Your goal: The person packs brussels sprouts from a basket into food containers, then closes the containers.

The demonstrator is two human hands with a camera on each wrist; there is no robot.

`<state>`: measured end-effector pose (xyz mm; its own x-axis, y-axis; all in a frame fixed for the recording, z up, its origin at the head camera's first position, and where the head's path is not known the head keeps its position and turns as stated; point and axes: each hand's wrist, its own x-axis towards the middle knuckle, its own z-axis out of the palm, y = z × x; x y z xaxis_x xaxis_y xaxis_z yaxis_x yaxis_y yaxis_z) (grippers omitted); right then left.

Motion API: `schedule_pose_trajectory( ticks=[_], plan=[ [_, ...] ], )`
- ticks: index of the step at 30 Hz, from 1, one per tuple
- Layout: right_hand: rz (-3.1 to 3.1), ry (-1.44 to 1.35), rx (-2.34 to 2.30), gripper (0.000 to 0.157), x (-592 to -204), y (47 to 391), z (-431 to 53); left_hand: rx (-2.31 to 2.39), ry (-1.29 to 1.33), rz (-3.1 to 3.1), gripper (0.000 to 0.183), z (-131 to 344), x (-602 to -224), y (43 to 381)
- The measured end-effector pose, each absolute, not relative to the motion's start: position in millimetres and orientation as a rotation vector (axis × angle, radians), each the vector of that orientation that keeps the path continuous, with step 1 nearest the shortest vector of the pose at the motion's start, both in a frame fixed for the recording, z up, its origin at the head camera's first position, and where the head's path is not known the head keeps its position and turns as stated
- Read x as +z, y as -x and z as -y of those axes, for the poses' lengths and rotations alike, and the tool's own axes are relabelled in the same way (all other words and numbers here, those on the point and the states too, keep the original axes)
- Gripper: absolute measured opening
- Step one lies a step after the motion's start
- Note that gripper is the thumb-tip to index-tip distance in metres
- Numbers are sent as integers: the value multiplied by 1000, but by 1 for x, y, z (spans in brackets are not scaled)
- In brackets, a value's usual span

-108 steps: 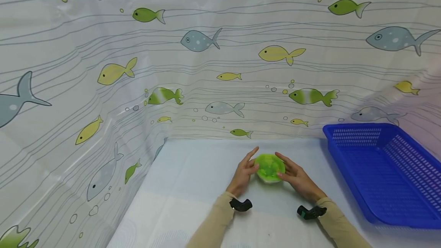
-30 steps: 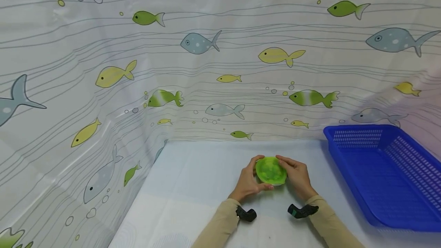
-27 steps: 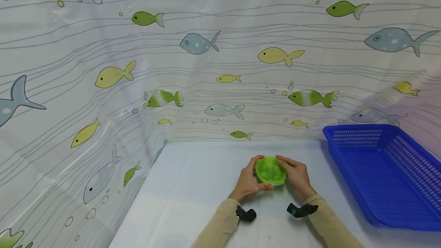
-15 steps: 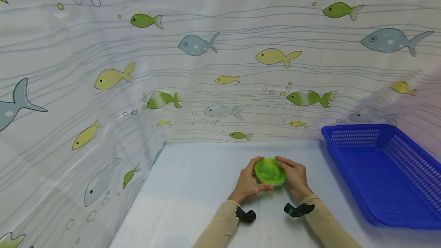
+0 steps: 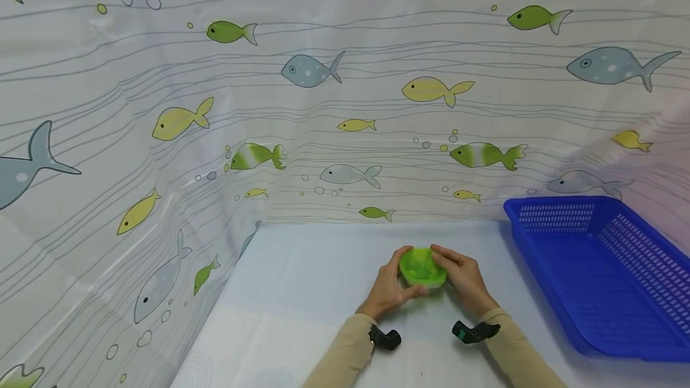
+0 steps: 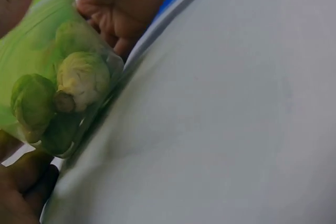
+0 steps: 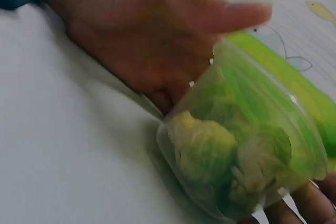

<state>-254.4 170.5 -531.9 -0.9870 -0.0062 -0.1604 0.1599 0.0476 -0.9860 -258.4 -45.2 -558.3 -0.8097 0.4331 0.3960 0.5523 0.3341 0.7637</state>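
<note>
A clear plastic tub with a bright green lid (image 5: 423, 265) stands on the white table, slightly tilted, between both hands. Through its wall several Brussels sprouts (image 6: 81, 80) are visible in the left wrist view. My left hand (image 5: 387, 285) grips the tub from the left, thumb along the near side and fingers round the far side. On the right, my right hand (image 5: 465, 277) holds the tub by its edge, fingers toward the far rim. The right wrist view shows the tub (image 7: 210, 156) close up beside the right palm; some of its fingers are hidden.
A blue perforated plastic basket (image 5: 544, 280) sits at the right of the white table (image 5: 302, 292). Behind and to the left hangs a white sheet (image 5: 302, 112) printed with fish. Each wrist carries a black strap device (image 5: 385, 337).
Since the earliest frame, the left hand has wrapped farther round the tub, its thumb now on the near side, and the right hand's grip has shifted. Over the last second the tub tilts slightly.
</note>
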Motion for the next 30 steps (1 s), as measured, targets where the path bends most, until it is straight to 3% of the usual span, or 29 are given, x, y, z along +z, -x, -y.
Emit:
schedule_pose_trajectory(
  ticks=[8,17,30],
  plan=[
    [-2238,195,-1964,72,-543,255,-189,-1569,829,2486,78,42,-555,259],
    [-2372,374,-2014,67,-554,253,-189,-1656,818,2473,78,45,-554,256],
    [-2385,412,-1951,60,-561,257,-196,-1748,783,2505,79,41,-553,256]
  ],
)
